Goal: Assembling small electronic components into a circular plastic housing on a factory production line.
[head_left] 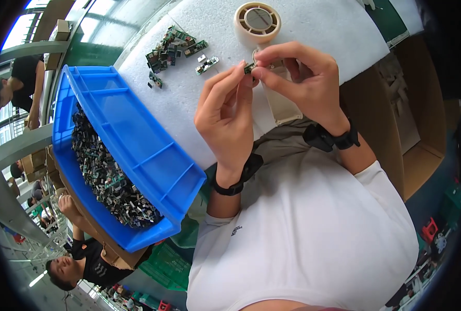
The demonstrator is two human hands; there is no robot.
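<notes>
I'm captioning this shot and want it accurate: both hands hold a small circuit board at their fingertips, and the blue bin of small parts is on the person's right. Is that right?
Not quite: the head view shows the blue bin of small parts on the person's left. The left hand and right hand do hold a small circuit board at their fingertips.

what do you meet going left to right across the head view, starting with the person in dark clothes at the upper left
Person in dark clothes at the upper left → blue bin → left hand → small circuit board → right hand → cardboard box.
</notes>
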